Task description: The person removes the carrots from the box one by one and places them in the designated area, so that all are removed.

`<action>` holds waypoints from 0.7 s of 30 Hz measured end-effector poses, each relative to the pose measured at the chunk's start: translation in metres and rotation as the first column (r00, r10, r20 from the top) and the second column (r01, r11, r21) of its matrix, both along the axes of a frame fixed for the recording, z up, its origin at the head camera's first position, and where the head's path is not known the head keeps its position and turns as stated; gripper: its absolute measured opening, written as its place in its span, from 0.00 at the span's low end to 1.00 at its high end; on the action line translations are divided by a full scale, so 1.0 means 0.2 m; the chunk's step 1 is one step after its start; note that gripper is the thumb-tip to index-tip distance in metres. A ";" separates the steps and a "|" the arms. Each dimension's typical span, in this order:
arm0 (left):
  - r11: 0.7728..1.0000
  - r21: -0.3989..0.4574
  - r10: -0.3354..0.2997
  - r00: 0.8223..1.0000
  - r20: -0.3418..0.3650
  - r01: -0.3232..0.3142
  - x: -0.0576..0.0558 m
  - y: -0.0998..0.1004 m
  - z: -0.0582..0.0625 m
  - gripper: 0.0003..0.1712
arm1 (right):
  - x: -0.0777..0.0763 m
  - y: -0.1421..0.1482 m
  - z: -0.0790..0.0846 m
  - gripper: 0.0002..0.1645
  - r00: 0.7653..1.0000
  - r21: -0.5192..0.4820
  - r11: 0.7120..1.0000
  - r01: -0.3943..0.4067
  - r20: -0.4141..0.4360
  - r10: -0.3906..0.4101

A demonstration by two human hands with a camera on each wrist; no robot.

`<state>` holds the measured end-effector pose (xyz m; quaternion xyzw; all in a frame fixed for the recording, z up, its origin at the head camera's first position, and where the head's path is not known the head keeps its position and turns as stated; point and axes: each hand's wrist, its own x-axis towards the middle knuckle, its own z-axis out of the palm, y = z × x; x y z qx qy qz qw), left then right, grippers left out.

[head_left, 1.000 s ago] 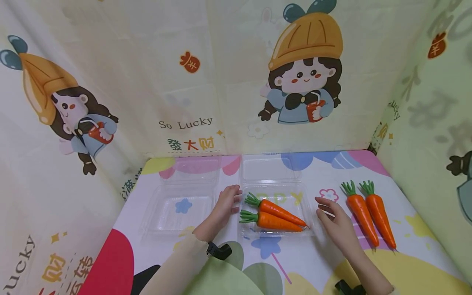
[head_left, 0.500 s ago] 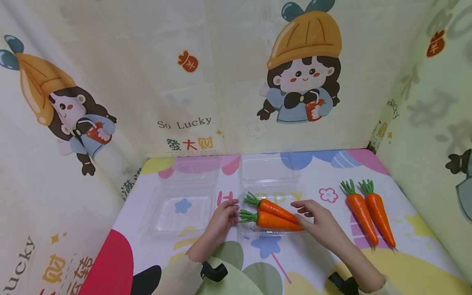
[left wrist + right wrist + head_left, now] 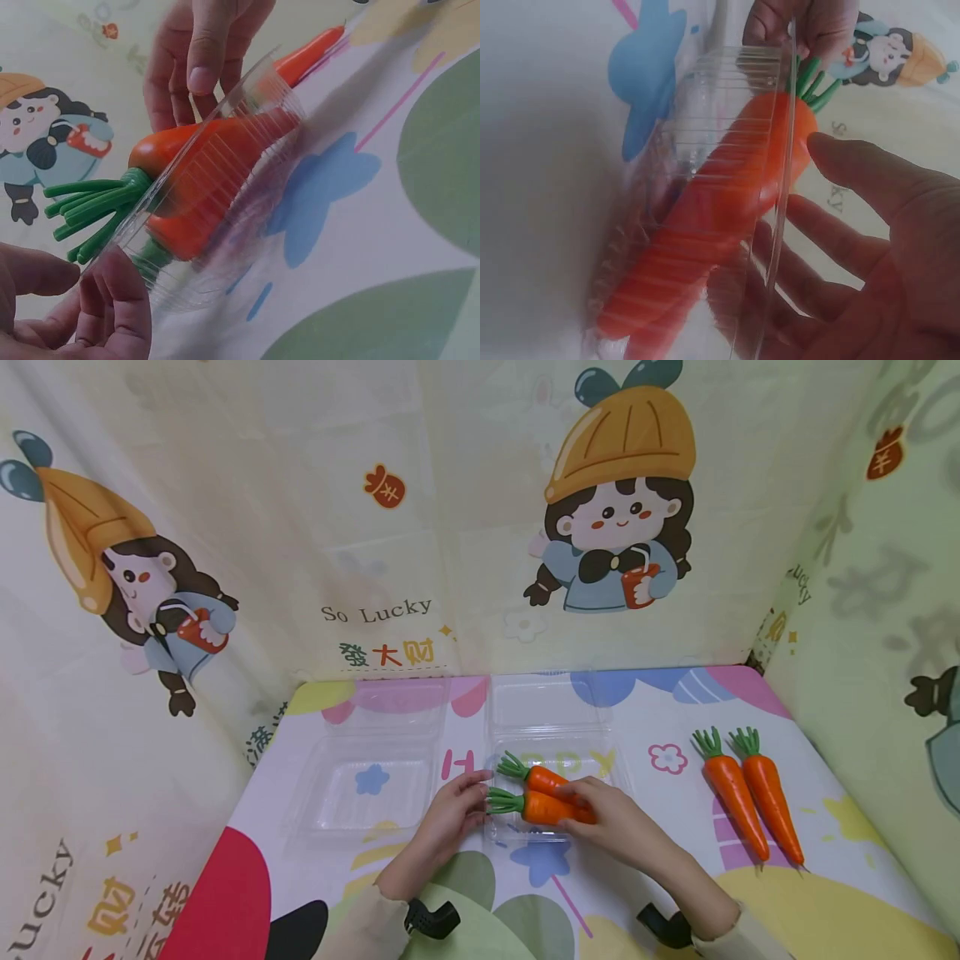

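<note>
Two orange carrots with green stems, a front carrot [image 3: 542, 808] and a rear carrot [image 3: 545, 778], lie side by side in a clear plastic container [image 3: 617, 752], stems to the left. My left hand [image 3: 453, 810] pinches the container's left rim between thumb and fingers, as the left wrist view shows. My right hand [image 3: 611, 818] reaches over the carrots' tapered ends and hides them in the head view. Its fingers are spread and relaxed, the thumb close to the front carrot [image 3: 180, 150]; whether it touches cannot be told.
Another clear container [image 3: 322, 768] with its lid laid back stands on the left. Two more carrots, a left one [image 3: 737, 797] and a right one [image 3: 772, 802], lie on the right of the patterned table [image 3: 637, 910]. Printed curtains [image 3: 480, 527] rise behind and at both sides.
My right hand has moved left from beside the container to over the carrots. My left hand has come slightly nearer along the container's left edge. The carrots stay in place.
</note>
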<state>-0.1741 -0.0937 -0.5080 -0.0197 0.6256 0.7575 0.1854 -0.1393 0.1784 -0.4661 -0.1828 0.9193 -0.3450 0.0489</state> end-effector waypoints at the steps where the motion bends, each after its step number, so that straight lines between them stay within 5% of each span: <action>1: 1.000 0.004 -0.007 1.000 0.000 0.007 0.00 0.00 0.00 0.25 | 0.00 -0.01 0.00 0.23 1.000 0.009 1.000 -0.003 -0.002 0.003; 21: 0.998 0.057 -0.026 1.000 0.011 0.026 -0.01 -0.02 -0.02 0.24 | -0.05 -0.09 -0.02 0.25 0.999 0.078 0.996 0.033 0.019 -0.034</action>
